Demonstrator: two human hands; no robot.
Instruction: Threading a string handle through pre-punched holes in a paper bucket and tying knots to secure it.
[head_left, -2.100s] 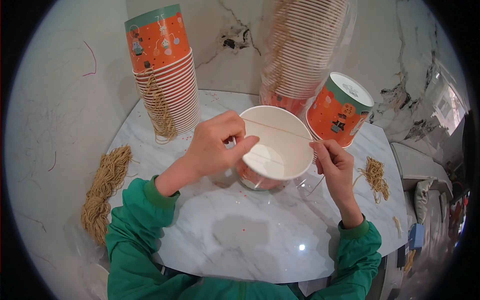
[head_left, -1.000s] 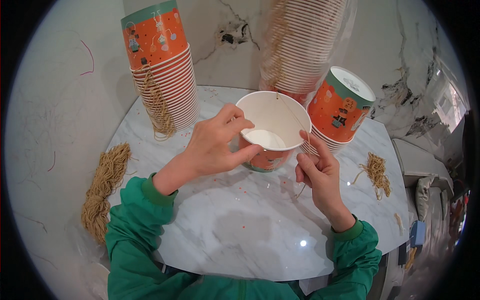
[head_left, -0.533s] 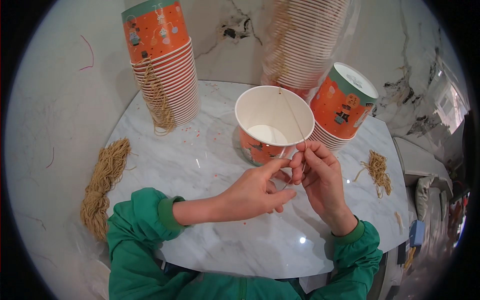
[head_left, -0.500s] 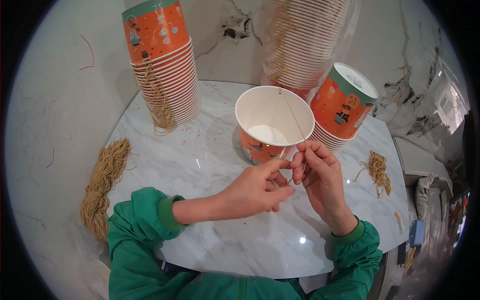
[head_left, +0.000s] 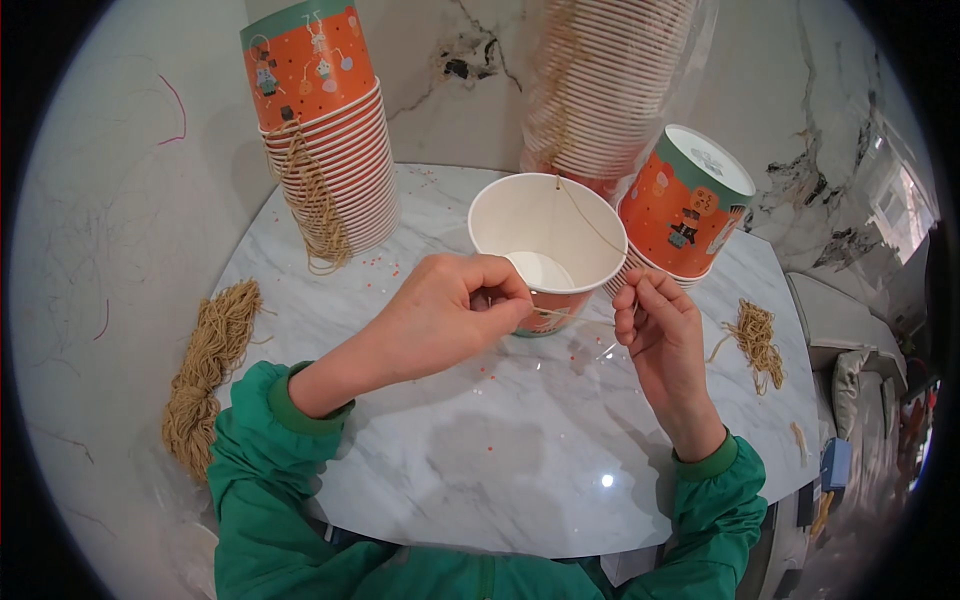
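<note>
An open paper bucket [head_left: 498,215], white inside with an orange printed outside, stands upright in front of me. A thin tan string [head_left: 588,222] comes from a small hole near its far rim and runs over the opening to the right rim. My right hand [head_left: 668,345], just right of the bucket, is closed in a pinch on the string. In front of the bucket's near side, my left hand [head_left: 440,305] pinches a stretch of the string that leads toward the right hand. Its fingertips partly cover the bucket's lower front.
A nested bucket stack [head_left: 350,165] stands back left, tan strings [head_left: 312,195] hanging on it. A plastic-wrapped stack [head_left: 610,85] rises behind; an upside-down stack [head_left: 675,210] is right. A string bundle [head_left: 205,370] lies left, a smaller string pile [head_left: 757,345] right, on the marble table [head_left: 560,480].
My hands, close together before, have moved apart. The left has gone left and up, drawing out a length of string. The string over the bucket now hangs in a looser curve.
</note>
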